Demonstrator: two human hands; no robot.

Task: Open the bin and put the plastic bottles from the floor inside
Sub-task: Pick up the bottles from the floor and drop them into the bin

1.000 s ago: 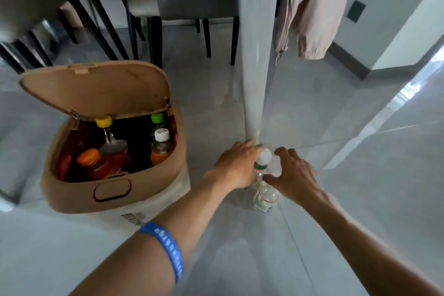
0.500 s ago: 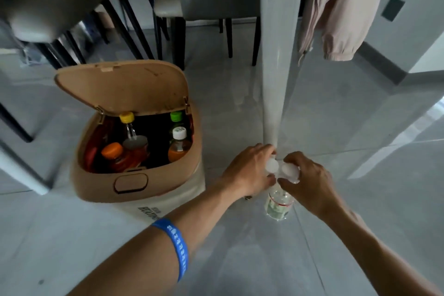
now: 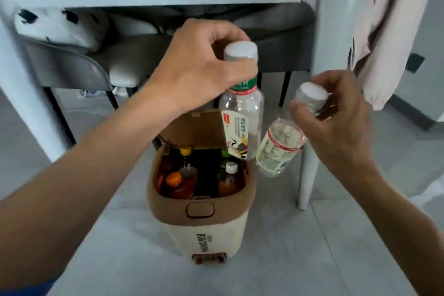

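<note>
The brown and cream bin [image 3: 204, 230] stands on the floor with its lid [image 3: 192, 131] raised. Several bottles with yellow, orange, green and white caps stand inside. My left hand [image 3: 192, 72] grips the neck of a clear bottle with a green neck band [image 3: 241, 125], which hangs upright above the bin's right rim. My right hand [image 3: 334, 122] holds a second clear bottle with a red-edged label [image 3: 278, 149] by its white cap, tilted, just right of the bin.
A white table leg [image 3: 310, 170] stands close to the right of the bin. Grey chairs [image 3: 79, 65] sit under the white tabletop behind it. A pink garment [image 3: 389, 31] hangs at the upper right. The floor is grey tile.
Both hands have lifted the two clear bottles off the floor by the table leg and carried them up and left over the bin. The view has shifted to face the bin.
</note>
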